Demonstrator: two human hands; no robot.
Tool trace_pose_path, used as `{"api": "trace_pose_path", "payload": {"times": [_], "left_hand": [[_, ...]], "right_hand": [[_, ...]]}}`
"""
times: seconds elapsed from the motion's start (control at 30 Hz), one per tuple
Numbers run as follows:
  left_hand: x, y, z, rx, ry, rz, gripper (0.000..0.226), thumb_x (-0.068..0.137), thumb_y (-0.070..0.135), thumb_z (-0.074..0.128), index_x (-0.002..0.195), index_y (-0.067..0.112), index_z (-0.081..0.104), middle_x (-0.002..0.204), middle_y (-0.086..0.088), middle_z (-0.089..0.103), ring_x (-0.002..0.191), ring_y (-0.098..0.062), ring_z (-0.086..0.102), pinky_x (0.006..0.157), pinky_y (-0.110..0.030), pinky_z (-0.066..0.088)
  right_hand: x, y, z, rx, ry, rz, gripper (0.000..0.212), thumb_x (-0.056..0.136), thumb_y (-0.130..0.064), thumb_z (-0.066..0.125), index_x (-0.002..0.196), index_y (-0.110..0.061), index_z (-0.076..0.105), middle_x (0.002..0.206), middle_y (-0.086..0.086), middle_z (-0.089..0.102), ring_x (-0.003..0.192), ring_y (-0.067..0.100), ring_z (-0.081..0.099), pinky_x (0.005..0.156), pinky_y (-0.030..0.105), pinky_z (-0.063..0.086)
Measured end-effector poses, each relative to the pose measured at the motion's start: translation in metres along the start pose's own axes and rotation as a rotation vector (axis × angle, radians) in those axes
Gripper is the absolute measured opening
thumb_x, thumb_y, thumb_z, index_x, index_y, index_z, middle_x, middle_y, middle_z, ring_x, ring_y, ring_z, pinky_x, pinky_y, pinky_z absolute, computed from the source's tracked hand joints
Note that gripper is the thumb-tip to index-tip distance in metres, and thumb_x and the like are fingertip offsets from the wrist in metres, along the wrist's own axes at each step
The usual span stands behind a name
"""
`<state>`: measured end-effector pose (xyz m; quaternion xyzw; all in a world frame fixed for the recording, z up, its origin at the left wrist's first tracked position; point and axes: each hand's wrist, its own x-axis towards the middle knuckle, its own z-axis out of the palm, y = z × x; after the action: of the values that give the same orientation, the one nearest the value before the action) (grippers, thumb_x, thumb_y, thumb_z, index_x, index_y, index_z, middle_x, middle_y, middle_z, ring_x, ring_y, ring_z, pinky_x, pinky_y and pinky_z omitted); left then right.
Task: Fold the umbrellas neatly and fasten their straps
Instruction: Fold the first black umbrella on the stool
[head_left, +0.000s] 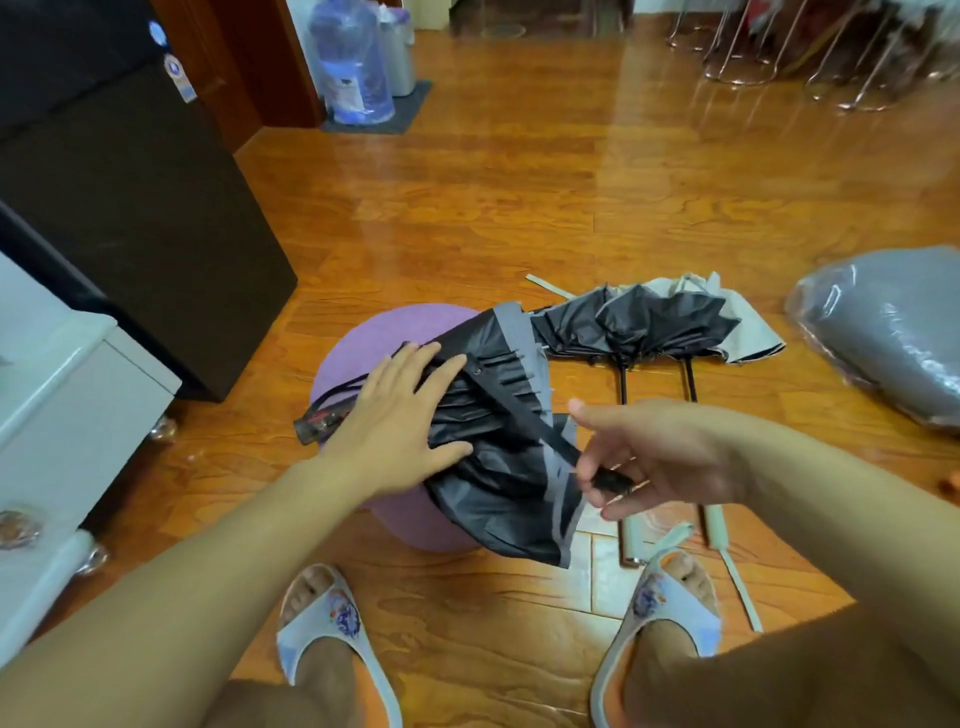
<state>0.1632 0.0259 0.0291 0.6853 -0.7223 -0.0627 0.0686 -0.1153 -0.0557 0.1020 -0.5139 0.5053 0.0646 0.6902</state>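
Right hand (660, 457) pinches the end of the black strap (524, 421) between thumb and curled fingers, strap pulled taut across the canopy. Left hand (400, 421) lies flat with fingers spread, pressing down on the black umbrella (498, 467); nothing gripped.

Wooden floor (519, 182) under everything. Dark cabinet (130, 208) at left, white unit (67, 395) beside it. Grey plastic-wrapped bundle (893, 332) at right edge. Purple round stool (374, 332) directly in front of the person, with the black umbrella lying across it, grey-edged canopy bunched and hanging over the near right side, its handle (317, 423) sticking out left past the left wrist.

Second umbrella (649, 322), black inside and beige outside, lies half-collapsed on the floor just behind the stool. Possibly two of them, since two shafts and two pale handles (631, 540) show near the right foot; the overlap is hard to read. Pale slippers (332, 634) on both feet.
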Motion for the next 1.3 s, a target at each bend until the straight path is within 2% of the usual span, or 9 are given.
{"api": "trace_pose_path", "payload": {"times": [0.23,0.43,0.6,0.77,0.83,0.97,1.07,1.17,1.3], "left_hand": [[-0.018,-0.012,-0.005,0.083,0.176,0.339,0.052,0.08,0.038,0.082,0.121,0.015,0.06,0.143,-0.014,0.046,0.136,-0.036,0.042,0.109,-0.049,0.038],[-0.012,-0.013,0.0,-0.066,0.229,0.177,0.028,0.08,0.029,0.083,0.105,0.021,0.072,0.126,-0.005,0.057,0.124,-0.031,0.048,0.101,-0.051,0.041],[-0.014,-0.011,-0.002,-0.073,0.109,0.119,0.048,0.077,0.029,0.085,0.12,0.025,0.064,0.131,-0.001,0.05,0.127,-0.027,0.042,0.104,-0.045,0.037],[-0.023,-0.001,-0.006,0.015,0.202,-0.052,0.04,0.073,0.019,0.079,0.105,0.02,0.055,0.11,-0.001,0.047,0.105,-0.027,0.046,0.087,-0.042,0.042],[-0.026,0.007,-0.008,0.006,0.216,-0.271,0.031,0.079,0.024,0.075,0.094,0.018,0.048,0.097,-0.002,0.05,0.095,-0.03,0.05,0.075,-0.04,0.04],[-0.028,0.013,-0.011,-0.508,0.06,-0.71,0.045,0.094,0.043,0.065,0.063,0.013,0.053,0.06,-0.002,0.056,0.062,-0.027,0.057,0.056,-0.032,0.037],[-0.031,0.014,-0.007,-0.71,0.037,-0.633,0.035,0.1,0.028,0.061,0.078,0.002,0.067,0.068,-0.001,0.059,0.066,-0.018,0.051,0.055,-0.024,0.035],[-0.028,0.009,-0.009,-0.804,0.031,-0.618,0.014,0.098,0.016,0.061,0.098,0.014,0.075,0.089,0.003,0.073,0.082,-0.015,0.06,0.074,-0.024,0.041],[-0.024,0.011,-0.011,-0.943,0.057,-0.687,0.026,0.091,0.007,0.067,0.111,0.021,0.075,0.101,0.002,0.076,0.098,-0.018,0.071,0.093,-0.032,0.051]], "right_hand": [[0.021,-0.008,-0.011,-0.16,0.067,0.066,0.026,0.1,-0.029,0.061,0.09,-0.006,0.065,0.081,0.012,0.066,0.071,0.024,0.067,0.074,0.041,0.06],[0.041,-0.001,0.012,-0.177,0.055,0.163,0.005,0.1,-0.005,0.056,0.098,-0.006,0.06,0.073,0.009,0.066,0.078,0.023,0.071,0.088,0.048,0.058],[0.039,0.003,0.027,-0.092,-0.115,0.252,0.01,0.101,-0.005,0.056,0.093,-0.01,0.059,0.083,0.005,0.071,0.086,0.019,0.071,0.098,0.046,0.053],[0.037,0.012,0.033,0.05,-0.075,0.257,0.009,0.1,-0.009,0.058,0.093,-0.012,0.062,0.082,0.004,0.071,0.078,0.018,0.072,0.092,0.044,0.054],[0.035,0.015,0.034,0.08,-0.014,0.235,0.011,0.102,-0.01,0.055,0.093,-0.013,0.061,0.078,0.004,0.069,0.074,0.018,0.071,0.089,0.041,0.055],[0.032,0.019,0.034,0.128,0.089,0.182,0.011,0.103,-0.009,0.053,0.097,-0.011,0.062,0.079,0.005,0.07,0.075,0.018,0.072,0.083,0.037,0.055],[0.028,0.016,0.036,0.14,0.057,0.202,0.01,0.102,-0.01,0.054,0.097,-0.011,0.062,0.082,0.005,0.07,0.079,0.018,0.072,0.085,0.038,0.053],[0.027,0.014,0.039,0.125,0.032,0.22,0.01,0.101,-0.011,0.056,0.093,-0.013,0.061,0.081,0.004,0.07,0.081,0.018,0.071,0.09,0.041,0.051],[0.025,0.008,0.035,0.184,0.064,0.14,0.013,0.099,-0.01,0.06,0.087,-0.015,0.06,0.073,0.003,0.068,0.072,0.018,0.069,0.092,0.041,0.052]]}}
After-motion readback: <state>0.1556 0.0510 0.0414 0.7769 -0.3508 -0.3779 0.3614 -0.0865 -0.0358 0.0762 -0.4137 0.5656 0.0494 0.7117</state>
